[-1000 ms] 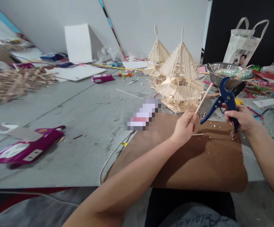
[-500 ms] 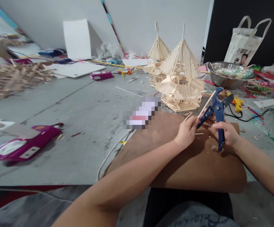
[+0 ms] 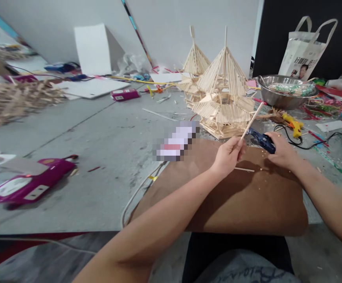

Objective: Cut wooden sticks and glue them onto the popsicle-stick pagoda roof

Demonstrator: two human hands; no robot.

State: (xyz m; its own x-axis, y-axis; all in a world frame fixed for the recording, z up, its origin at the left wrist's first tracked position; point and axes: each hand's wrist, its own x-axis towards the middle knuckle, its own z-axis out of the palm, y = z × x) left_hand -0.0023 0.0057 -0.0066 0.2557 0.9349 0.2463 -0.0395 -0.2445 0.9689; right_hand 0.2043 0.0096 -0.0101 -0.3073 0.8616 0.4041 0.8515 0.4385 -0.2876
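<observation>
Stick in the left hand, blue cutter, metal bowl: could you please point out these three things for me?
Stick (image 3: 252, 121): head view, bare length above the left hand (image 3: 228, 156).
Cutter (image 3: 263, 143): head view, blue part beyond the right hand (image 3: 283, 151).
Bowl (image 3: 287, 103): head view, outer front wall.

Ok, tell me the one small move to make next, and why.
Probably let the right hand release the blue plier-shaped cutter: it is low by the far edge of the smooth brown sheet, while the left hand grips a slender pale wooden stick. Whether the cutter already rests on anything is hard to tell.
</observation>
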